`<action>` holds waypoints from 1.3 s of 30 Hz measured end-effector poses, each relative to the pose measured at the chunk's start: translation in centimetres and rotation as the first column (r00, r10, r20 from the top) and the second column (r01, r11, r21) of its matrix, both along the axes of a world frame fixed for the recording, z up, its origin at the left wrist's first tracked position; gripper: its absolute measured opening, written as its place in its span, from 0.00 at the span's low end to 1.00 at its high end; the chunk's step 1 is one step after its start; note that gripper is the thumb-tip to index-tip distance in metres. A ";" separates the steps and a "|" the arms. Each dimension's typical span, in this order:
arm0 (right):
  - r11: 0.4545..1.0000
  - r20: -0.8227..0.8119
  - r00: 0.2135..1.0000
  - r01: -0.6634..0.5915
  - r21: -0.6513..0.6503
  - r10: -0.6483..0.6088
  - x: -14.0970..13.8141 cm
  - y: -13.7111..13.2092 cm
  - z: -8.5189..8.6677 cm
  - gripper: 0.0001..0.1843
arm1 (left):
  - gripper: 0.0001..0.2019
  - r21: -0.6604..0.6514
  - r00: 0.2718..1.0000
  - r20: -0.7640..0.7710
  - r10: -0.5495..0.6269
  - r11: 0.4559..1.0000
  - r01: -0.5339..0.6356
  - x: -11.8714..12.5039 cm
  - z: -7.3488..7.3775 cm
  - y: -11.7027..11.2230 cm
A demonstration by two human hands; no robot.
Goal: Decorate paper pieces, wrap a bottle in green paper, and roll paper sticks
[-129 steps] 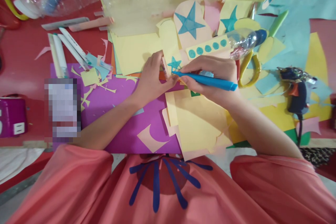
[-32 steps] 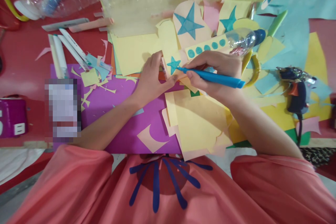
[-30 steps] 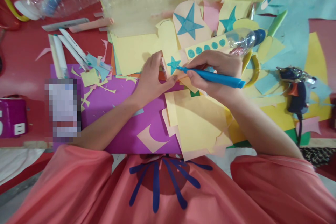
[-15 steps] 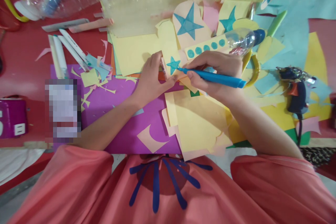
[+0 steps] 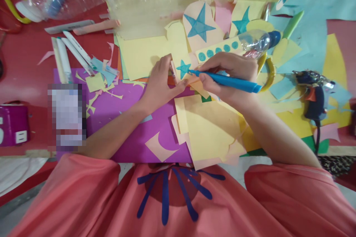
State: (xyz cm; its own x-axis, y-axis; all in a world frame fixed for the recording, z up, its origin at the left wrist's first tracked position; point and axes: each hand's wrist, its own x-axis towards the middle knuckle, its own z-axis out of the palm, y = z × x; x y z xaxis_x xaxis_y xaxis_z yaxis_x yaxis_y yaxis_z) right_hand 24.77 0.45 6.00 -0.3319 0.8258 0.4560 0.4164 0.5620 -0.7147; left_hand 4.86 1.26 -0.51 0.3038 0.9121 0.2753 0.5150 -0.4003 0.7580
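My right hand (image 5: 232, 76) is closed around a blue felt-tip marker (image 5: 230, 81), its tip at the right point of a small teal star (image 5: 183, 69) on a pale peach paper piece (image 5: 191, 59). My left hand (image 5: 162, 81) grips that piece at its left side, with the thumb below the star and the fingers bent above; part of its edge is hidden. Just above my right hand lies a yellow strip (image 5: 218, 50) with teal dots. Farther up is a peach paper (image 5: 198, 11) bearing a bigger blue star.
Several white markers (image 5: 78, 52) and paper scraps lie left, above a blurred-out rectangle (image 5: 68, 114). Large clear plastic bottles (image 5: 155, 0) line the back. A glue gun (image 5: 315, 96) and yellow-handled scissors (image 5: 269, 74) are right. Yellow sheets (image 5: 214, 129) lie in front.
The marker and my right hand have shifted very slightly, with the tip still by the star's right point. My left hand stays in place.
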 end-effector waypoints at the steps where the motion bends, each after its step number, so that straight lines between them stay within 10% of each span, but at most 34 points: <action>1: 1.000 0.002 1.000 0.000 0.002 0.000 0.0 0.0 0.0 0.04 | 0.23 -0.001 1.000 -0.003 0.003 1.000 -0.003 0.0 0.0 0.0; 31: 1.000 0.028 1.000 0.008 -0.018 -0.007 0.1 0.0 0.0 0.05 | 0.23 0.033 1.000 -0.015 0.010 0.999 -0.010 0.0 -0.3 0.1; 39: 0.996 -0.222 0.975 -0.008 -0.091 -0.013 0.0 -0.2 0.2 0.06 | 0.25 0.106 1.000 -0.008 -0.019 0.994 0.020 -0.1 -0.7 0.2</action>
State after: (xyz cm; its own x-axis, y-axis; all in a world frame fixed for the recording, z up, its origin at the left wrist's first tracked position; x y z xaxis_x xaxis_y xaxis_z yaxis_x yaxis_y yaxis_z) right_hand 24.78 0.27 6.23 -0.2288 0.8677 0.4413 0.2427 0.4898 -0.8374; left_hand 4.77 1.49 -1.23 0.3232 0.8718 0.3681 0.5112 -0.4882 0.7074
